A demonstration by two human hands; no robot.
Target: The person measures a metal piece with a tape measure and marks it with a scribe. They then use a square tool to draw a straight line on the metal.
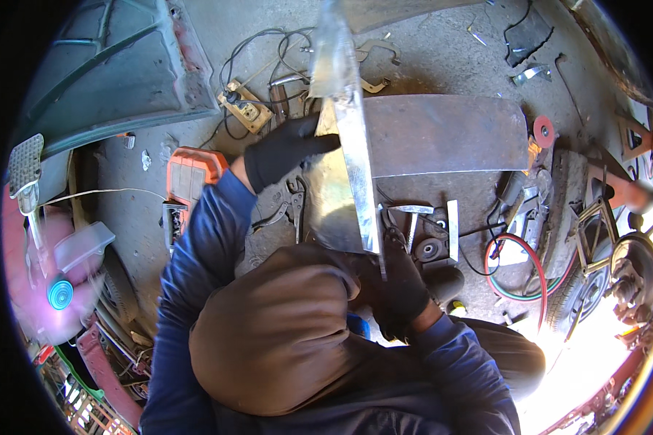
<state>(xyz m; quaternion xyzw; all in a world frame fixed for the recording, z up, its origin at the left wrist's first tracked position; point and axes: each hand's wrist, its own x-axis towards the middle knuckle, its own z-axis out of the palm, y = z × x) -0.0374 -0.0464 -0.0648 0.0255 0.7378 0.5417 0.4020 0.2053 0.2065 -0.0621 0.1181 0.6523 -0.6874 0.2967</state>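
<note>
A long, bent piece of shiny sheet metal (pixel 354 174) stands upright in front of me, its upper end blurred. My left hand (pixel 281 152), in a black glove, grips its left side, one finger stretched across the face. My right hand (pixel 399 286), also in a black glove, is closed around the near lower end of the metal. Behind and to the right of it lies a wide, dark, curved metal sheet (pixel 446 135) on the floor. My brown-clad knee (pixel 276 326) hides part of the area below the sheet metal. Locking pliers (pixel 296 206) lie left of it.
An orange toolbox (pixel 196 168) and a power strip (pixel 247 110) with black cables lie left. At right are a hammer (pixel 411 209), an angle grinder (pixel 533 148), a coiled red hose (pixel 540 268) and a car wheel (pixel 577 290). A spinning pink fan (pixel 62 290) is far left.
</note>
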